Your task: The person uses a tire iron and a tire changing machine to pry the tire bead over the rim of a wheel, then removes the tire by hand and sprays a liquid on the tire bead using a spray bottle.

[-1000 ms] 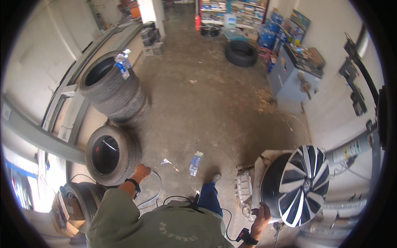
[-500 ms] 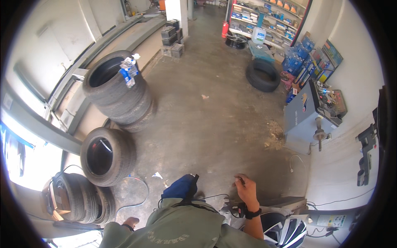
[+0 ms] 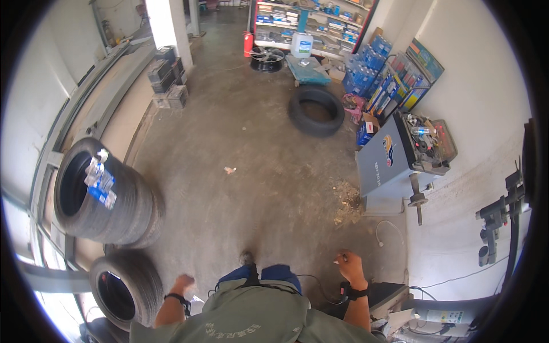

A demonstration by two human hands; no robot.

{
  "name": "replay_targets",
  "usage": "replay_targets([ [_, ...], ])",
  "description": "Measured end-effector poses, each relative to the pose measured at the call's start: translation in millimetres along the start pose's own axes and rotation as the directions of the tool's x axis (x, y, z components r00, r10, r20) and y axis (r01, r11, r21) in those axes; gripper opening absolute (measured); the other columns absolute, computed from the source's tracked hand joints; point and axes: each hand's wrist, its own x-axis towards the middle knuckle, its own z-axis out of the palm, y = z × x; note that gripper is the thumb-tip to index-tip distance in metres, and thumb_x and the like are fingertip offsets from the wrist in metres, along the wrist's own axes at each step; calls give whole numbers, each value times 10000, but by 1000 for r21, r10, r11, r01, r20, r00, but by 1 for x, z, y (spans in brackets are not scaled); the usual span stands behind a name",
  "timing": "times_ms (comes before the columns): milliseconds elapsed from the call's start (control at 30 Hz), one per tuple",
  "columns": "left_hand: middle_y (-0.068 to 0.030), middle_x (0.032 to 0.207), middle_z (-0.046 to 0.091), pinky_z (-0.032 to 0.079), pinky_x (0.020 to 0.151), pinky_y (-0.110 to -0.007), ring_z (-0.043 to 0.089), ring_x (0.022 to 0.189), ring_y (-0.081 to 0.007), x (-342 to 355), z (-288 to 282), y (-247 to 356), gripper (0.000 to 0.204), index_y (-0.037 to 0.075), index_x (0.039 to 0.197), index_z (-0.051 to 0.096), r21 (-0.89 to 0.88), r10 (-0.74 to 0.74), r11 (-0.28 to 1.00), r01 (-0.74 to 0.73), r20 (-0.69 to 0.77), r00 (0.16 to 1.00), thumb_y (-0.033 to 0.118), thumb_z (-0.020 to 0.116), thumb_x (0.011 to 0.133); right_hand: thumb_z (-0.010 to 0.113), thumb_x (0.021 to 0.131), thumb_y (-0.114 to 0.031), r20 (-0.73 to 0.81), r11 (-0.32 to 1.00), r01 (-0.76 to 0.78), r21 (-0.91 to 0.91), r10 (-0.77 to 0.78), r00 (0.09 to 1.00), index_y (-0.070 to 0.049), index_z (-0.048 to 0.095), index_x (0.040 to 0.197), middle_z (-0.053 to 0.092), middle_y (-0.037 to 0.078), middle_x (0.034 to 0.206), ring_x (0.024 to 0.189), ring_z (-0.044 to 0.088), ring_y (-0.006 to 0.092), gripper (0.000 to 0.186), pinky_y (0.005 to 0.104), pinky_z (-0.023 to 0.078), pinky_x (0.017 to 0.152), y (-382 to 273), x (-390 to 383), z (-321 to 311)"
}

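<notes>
My right hand [image 3: 351, 268] is out in front at the right, fingers curled in. A small dark thing shows at its fingertips, too little of it visible to name. At the lower left my left hand [image 3: 183, 283] hangs beside my body, smeared by motion, its fingers not clear. To the left of it lies a black tyre [image 3: 127, 288]. Beyond that stands a stack of tyres [image 3: 123, 197] with a crumpled blue and white wrapper [image 3: 100, 182] on it. Bands circle both wrists.
A grey wheel balancer [image 3: 384, 157] with a cluttered top stands by the right wall. Another tyre [image 3: 315, 112] lies flat ahead. Farther off are a wheel rim [image 3: 267, 59], a fire extinguisher [image 3: 247, 44], shelves [image 3: 280, 24] and stacked batteries [image 3: 162, 74]. Debris [image 3: 347, 201] litters the floor.
My view has shifted forward and to the right, so the tyres sit lower and farther left. My left arm has come farther into view. My right hand stays curled.
</notes>
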Motion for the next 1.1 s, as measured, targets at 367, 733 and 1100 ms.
replay_targets([
  [367,-280,1059,672,497,933,-478,630,1061,-428,142,-417,-22,388,34,1079,675,-703,-543,690,173,-345,766,338,559,869,563,939,-190,-147,977,-191,97,204,968,19,674,979,727,140,764,734,732,244,239,337,552,692,72,241,-20],
  [733,-166,869,708,523,686,-436,679,757,-292,177,-415,28,388,-19,959,696,-710,-283,497,498,410,867,321,528,877,575,928,-178,-106,983,-96,156,114,988,-10,681,1000,720,160,872,791,711,286,212,362,529,712,21,568,-85],
  [1100,-230,1077,677,523,870,-502,641,997,-419,466,-707,-128,338,11,1067,677,262,197,944,-203,49,979,227,469,910,570,921,-177,-76,895,-340,290,376,924,-17,689,950,709,160,812,777,710,294,201,358,531,696,76,771,-87],
])
